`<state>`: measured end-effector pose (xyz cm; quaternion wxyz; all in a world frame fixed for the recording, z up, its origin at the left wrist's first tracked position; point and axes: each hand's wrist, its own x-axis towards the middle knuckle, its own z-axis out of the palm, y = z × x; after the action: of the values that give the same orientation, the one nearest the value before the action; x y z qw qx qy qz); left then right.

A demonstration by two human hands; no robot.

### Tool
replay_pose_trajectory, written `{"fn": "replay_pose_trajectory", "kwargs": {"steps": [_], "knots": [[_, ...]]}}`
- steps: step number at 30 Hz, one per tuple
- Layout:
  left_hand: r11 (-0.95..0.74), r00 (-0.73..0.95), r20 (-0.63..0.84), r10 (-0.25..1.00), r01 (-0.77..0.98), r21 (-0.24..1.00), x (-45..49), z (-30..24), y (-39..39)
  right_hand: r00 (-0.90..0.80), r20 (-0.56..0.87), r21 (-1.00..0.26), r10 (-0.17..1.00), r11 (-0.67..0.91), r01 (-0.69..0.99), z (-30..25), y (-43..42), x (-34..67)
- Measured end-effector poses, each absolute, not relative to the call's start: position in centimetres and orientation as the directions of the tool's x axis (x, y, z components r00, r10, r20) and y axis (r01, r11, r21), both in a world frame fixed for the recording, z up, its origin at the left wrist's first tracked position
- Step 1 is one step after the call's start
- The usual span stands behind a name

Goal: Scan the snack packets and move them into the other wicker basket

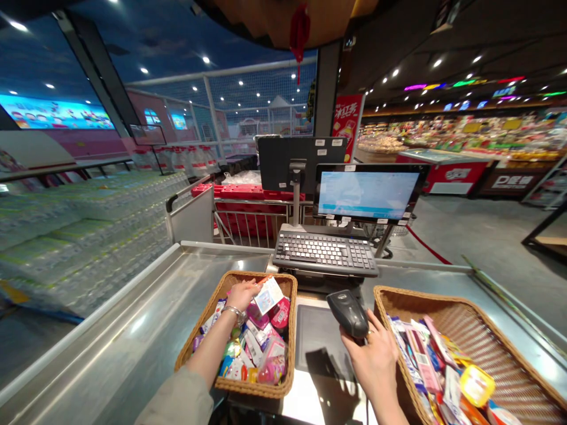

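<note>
White-faced packet (269, 296), above the far end of the left basket (254, 388): presumably light, smooth, slightly stiff, best pinched by an edge; left hand (243, 295) has fingers closed on its left edge, right hand (377, 351) has fingers curled around black scanner (348, 314).

The loose grey-green left sleeve (177, 402) ended along the forearm; beyond it gleamed a silvery bracelet (240, 316). The right grip (375, 354) wore a small ring (369, 333).

One legible sign in Chinese
The red upright sign (346, 128) reads 冰红茶; lettering on the red freezer (448, 177), dark counter (509, 183) and lit screen (365, 193) is too blurred to read.
</note>
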<state>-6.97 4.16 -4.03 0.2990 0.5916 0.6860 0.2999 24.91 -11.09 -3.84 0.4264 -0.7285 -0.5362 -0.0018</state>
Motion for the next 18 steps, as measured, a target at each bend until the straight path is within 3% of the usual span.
{"fn": "replay_pose_trajectory", "kwargs": {"steps": [9, 18], "knots": [[0.091, -0.126, -0.033, 0.991, 0.487, 0.869, -7.2, -5.2, 4.3, 0.411, 0.491, -0.6, 0.768, -0.044, 0.799, -4.2, -11.0, 24.9], [0.084, -0.123, -0.017, 0.992, 0.565, 0.821, -7.1, -5.1, 4.3, 0.425, 0.468, -0.619, 0.775, -0.057, 0.783, -4.3, -11.1, 25.0]]}}
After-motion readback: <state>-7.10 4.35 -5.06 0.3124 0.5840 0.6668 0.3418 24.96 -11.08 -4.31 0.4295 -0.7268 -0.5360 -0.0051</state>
